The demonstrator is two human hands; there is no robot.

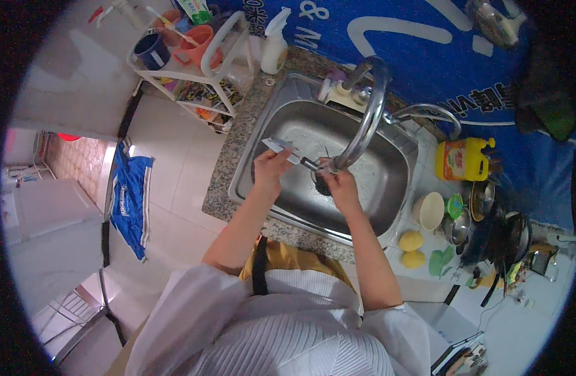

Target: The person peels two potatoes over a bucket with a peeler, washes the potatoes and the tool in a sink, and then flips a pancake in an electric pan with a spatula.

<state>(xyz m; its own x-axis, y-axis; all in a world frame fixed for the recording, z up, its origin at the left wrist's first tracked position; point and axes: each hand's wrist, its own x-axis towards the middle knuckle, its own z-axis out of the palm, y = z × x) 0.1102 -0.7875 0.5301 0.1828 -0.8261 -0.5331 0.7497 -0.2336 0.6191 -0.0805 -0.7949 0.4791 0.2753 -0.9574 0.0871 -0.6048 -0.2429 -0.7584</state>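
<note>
Over the sink, a kitchen knife (279, 146) with a pale blade and a dark handle is held level in both hands. My left hand (269, 171) pinches the blade near its middle, the tip pointing to the upper left. My right hand (340, 184) is at the handle end, right under the spout of the chrome faucet (373, 117). The faucet's outlet and my fingers hide part of the handle. Below is the stainless steel sink (377, 202), its bottom wet. A dark round thing (322, 184) shows beside my right hand, perhaps the drain; I cannot tell.
A white spray bottle (273, 49) stands by the sink's upper left corner. Rightward are a yellow jug (462, 160), a cream bowl (429, 211) and two yellow round fruits (411, 240). A white rack cart (184, 75) with mugs stands left. A blue cloth (130, 202) lies on the floor.
</note>
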